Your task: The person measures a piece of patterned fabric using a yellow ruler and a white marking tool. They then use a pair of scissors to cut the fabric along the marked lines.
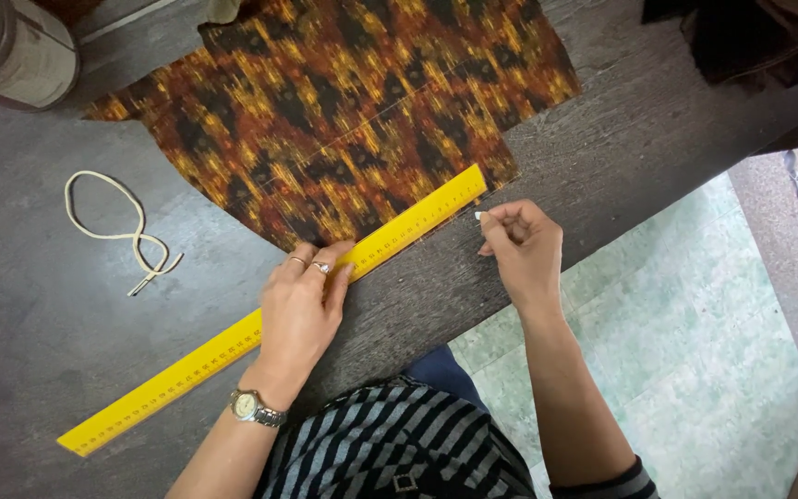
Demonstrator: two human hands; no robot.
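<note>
Fig.: left hand (302, 310), fingers spread flat, pins yellow ruler (270, 314) along lower edge of patterned brown-orange fabric (353, 111) on dark bench (39, 351) so it won't slip; right hand (524, 249) pinches small white chalk (479, 215) at ruler's far end. Cord loop (113, 226) lies apart, at left.

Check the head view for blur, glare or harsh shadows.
Head view: even, soft light, no glare; patterned cloth looks smeared by slight motion blur; yellow ruler, left hand and right hand are fairly sharp; shadows are faint.
</note>
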